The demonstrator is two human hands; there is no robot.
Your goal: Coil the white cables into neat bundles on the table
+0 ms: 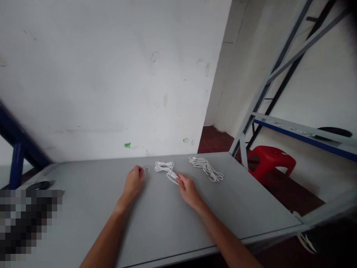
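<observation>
Barehanded at a table (167, 223), a person closes the right hand (187, 188) around the near end of a white cable (164, 166); the left hand (135, 178) appears to pinch a thin strand (148, 170). Likely light and limp, the looped cable should hold best at its gathered waist. Another coil (206, 169) lies to the right; beyond stands a wall (111, 74).

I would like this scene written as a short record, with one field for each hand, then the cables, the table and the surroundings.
Left hand: fingertips together at a thin white strand, too small to identify
Right hand: grips the near end of a white cable bundle
Other cables: a second white bundle lies to the right, untouched
Table: grey top, in front of a white wall
Surroundings: red stool on the floor, right of the table
</observation>
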